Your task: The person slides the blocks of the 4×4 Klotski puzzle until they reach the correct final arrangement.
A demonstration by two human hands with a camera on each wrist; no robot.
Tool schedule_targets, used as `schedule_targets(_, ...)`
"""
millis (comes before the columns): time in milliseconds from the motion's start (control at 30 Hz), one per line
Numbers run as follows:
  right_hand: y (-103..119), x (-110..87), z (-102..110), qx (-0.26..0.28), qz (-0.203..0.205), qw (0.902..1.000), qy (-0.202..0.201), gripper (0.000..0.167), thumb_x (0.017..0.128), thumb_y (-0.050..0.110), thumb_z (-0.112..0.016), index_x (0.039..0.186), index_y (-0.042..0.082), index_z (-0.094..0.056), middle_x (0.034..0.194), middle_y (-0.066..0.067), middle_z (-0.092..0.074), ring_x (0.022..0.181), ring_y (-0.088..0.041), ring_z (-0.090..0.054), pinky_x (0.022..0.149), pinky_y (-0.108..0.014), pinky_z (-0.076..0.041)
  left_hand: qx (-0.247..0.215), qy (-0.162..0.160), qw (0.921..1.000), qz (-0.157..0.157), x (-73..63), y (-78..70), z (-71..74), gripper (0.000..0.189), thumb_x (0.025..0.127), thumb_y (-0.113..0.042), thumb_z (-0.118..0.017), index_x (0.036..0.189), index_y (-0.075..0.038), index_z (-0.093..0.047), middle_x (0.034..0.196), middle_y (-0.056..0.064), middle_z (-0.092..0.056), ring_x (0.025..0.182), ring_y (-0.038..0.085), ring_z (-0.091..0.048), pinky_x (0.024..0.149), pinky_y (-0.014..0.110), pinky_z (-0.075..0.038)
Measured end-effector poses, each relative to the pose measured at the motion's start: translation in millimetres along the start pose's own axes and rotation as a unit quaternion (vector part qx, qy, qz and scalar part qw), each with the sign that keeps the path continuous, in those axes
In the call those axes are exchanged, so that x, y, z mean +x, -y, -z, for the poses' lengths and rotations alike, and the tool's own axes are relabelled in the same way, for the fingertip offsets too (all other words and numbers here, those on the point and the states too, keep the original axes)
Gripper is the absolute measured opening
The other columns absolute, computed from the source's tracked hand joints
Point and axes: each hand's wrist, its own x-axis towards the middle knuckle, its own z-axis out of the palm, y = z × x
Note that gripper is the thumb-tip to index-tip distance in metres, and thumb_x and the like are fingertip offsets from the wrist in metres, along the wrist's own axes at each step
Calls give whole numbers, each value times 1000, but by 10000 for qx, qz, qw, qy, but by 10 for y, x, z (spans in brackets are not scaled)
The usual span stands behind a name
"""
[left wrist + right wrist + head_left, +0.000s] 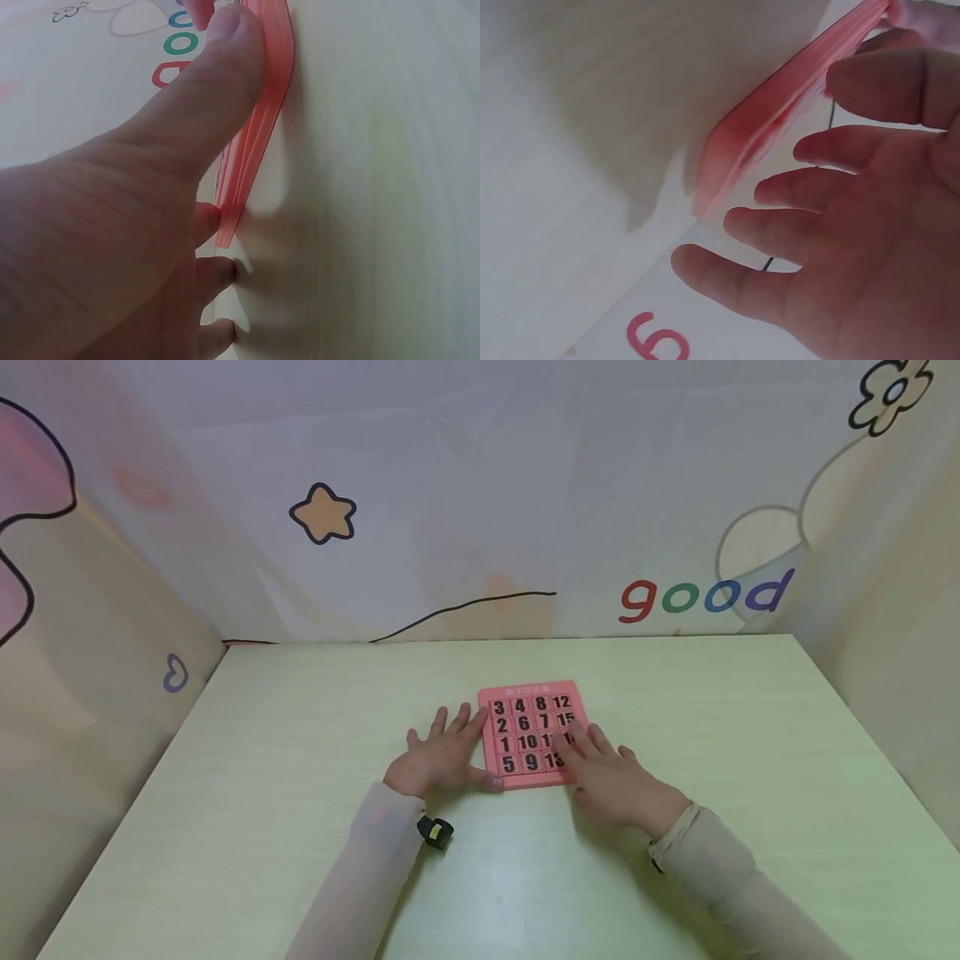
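A pink number sliding puzzle [528,732] lies flat on the table, its square tiles printed with black numbers. My left hand [441,758] is at its left side, fingers spread. The thumb rests at the front left corner and the index fingertip touches the left edge. In the left wrist view, that thumb [217,75] lies along the puzzle's pink side [262,112]. Over the right-hand tiles my right hand [618,783] extends its spread fingers, partly covering the numbers. From the right wrist, its fingers [772,229] look straight and hold nothing.
The pale green table [262,793] runs back to a printed cloth backdrop [465,510] with a star, a flower and the word "good". Cloth also rises along both sides. A small black device [436,832] sits at the left cuff.
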Motion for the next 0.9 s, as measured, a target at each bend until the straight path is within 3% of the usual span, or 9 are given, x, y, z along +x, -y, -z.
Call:
schedule_targets(267,-156,69,-62,-69,-336,9994,53,62,102,12,-47,158,-3,-25,165,-22,-13,148,-51,-7,107,-76,-19,-45,39,10000,-15,7,-12,-19,117,79,-67,-75,164,-28,-5,169,6,0,152,38,7,111,74,-5)
schedule_targets(500,-119,-62,-81,-271,-171,9995,48,58,104,10,-46,157,-4,-26,165,-24,-15,147,-52,-12,106,-76,-22,-13,33,10000,-2,1,-19,4,118,79,-66,-75,164,-27,-5,169,6,0,152,38,6,111,74,-5)
schedule_targets(700,-68,-185,-62,-526,-3,9986,80,60,102,8,-54,156,-5,-30,163,-25,-21,146,-53,-19,105,-76,-24,78,31,10000,3,9,-7,7,117,79,-66,-75,164,-27,-5,169,6,1,152,39,5,110,75,-7)
schedule_targets(900,-110,-159,21,-581,122,9981,136,61,100,8,-56,155,-3,-33,162,-24,-23,145,-52,-21,104,-75,-27,100,38,9999,-6,22,13,-1,117,79,-67,-75,164,-27,-4,169,6,1,152,39,5,111,75,-8)
